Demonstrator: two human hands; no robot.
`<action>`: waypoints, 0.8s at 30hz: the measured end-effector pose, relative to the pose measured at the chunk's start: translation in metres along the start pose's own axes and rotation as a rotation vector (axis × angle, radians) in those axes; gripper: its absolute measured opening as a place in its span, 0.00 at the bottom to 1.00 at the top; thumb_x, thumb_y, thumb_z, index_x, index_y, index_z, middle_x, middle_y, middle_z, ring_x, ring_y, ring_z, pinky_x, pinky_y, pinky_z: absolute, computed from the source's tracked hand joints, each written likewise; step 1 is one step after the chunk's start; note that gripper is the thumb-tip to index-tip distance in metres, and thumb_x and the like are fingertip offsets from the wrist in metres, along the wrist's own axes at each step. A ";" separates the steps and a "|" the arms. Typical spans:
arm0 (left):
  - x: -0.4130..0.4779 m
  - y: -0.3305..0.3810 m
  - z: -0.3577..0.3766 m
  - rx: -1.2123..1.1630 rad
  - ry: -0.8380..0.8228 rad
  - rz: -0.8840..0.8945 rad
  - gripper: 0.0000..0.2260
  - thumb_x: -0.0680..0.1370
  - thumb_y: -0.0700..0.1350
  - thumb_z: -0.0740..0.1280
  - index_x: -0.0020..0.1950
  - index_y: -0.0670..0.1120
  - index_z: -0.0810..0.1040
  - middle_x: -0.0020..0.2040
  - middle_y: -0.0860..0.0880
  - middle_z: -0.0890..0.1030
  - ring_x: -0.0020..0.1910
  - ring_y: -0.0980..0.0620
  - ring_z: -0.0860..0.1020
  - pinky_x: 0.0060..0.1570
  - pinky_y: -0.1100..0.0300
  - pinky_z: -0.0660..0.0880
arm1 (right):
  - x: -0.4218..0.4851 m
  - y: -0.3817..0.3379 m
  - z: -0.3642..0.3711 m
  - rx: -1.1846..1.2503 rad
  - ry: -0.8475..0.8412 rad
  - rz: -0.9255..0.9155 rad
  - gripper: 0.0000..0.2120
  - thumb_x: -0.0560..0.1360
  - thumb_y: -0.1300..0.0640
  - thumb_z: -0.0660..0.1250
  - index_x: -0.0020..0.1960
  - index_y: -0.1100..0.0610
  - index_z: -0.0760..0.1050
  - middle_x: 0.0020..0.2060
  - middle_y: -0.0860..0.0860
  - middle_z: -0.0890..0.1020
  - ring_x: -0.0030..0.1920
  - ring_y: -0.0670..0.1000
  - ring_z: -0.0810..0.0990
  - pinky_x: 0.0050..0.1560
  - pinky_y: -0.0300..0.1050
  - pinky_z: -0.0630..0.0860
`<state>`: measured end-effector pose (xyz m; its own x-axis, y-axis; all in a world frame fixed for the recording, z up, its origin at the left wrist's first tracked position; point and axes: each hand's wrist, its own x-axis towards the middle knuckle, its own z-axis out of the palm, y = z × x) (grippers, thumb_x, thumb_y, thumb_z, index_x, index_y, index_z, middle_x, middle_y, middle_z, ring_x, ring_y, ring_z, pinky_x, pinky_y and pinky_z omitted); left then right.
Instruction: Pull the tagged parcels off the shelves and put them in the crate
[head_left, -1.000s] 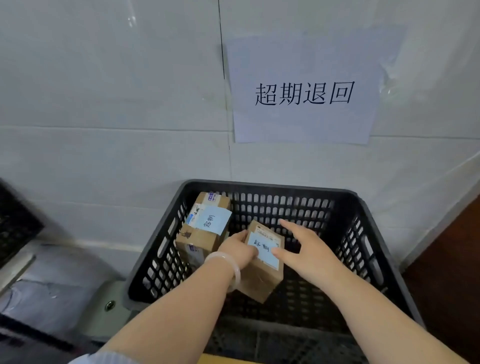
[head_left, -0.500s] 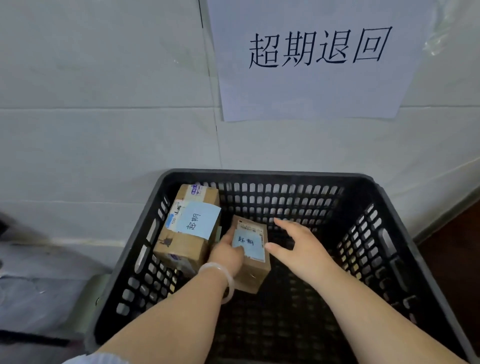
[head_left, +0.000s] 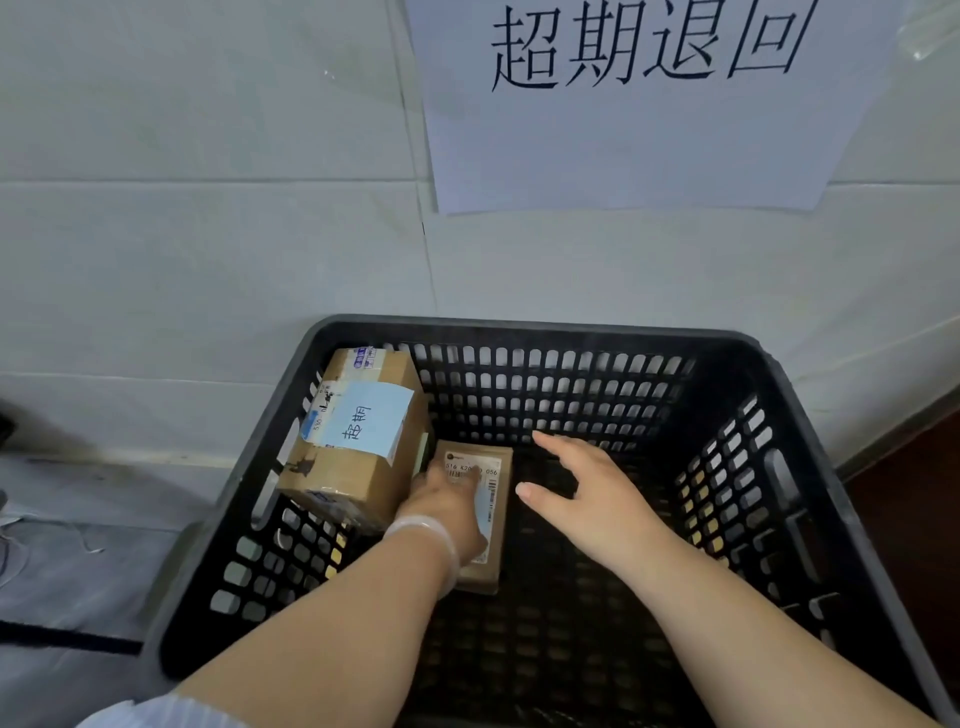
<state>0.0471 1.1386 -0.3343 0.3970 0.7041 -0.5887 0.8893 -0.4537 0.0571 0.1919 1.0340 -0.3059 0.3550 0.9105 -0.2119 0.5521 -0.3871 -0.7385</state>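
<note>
A black perforated crate (head_left: 524, 328) stands against a white tiled wall. Inside it, at the left, a larger cardboard parcel (head_left: 353, 467) with a blue handwritten tag leans tilted against the crate's left wall. Beside it a small cardboard parcel (head_left: 493, 499) lies on the crate floor, its printed label facing up. My left hand (head_left: 447, 499), a pale bangle on the wrist, rests on the small parcel and grips it. Just right of that parcel my right hand (head_left: 587, 493) hovers with fingers spread, holding nothing.
A white paper sign (head_left: 649, 104) with large black characters is stuck on the wall above the crate. Grey floor (head_left: 78, 571) lies to the left, a dark brown surface (head_left: 924, 509) to the right. The crate's right half holds nothing.
The small parcel has gone down from tilted in the air to lying flat on the crate floor under my left hand. My right hand has come off it. The view has moved closer.
</note>
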 end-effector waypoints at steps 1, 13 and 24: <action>-0.004 0.005 -0.001 0.109 -0.015 0.047 0.39 0.76 0.50 0.69 0.80 0.56 0.49 0.78 0.42 0.48 0.75 0.39 0.54 0.71 0.44 0.65 | 0.000 -0.001 0.000 0.001 -0.007 -0.008 0.33 0.73 0.39 0.68 0.75 0.37 0.59 0.76 0.43 0.59 0.75 0.43 0.56 0.73 0.52 0.64; 0.012 0.019 0.002 0.543 -0.078 0.167 0.41 0.75 0.50 0.70 0.80 0.51 0.48 0.78 0.41 0.50 0.74 0.36 0.56 0.66 0.38 0.65 | -0.001 -0.001 -0.001 0.008 -0.014 -0.053 0.32 0.73 0.38 0.67 0.74 0.36 0.59 0.75 0.41 0.59 0.74 0.42 0.56 0.73 0.51 0.64; -0.003 0.010 -0.020 0.348 0.025 0.197 0.41 0.76 0.50 0.70 0.80 0.55 0.45 0.81 0.44 0.45 0.79 0.40 0.48 0.73 0.41 0.59 | -0.001 0.000 -0.003 -0.161 0.003 -0.122 0.35 0.72 0.36 0.66 0.75 0.37 0.57 0.76 0.39 0.59 0.75 0.42 0.54 0.74 0.46 0.56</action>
<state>0.0590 1.1431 -0.3163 0.5612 0.5967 -0.5736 0.6674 -0.7361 -0.1128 0.1937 1.0323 -0.3042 0.2796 0.9519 -0.1250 0.7046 -0.2919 -0.6469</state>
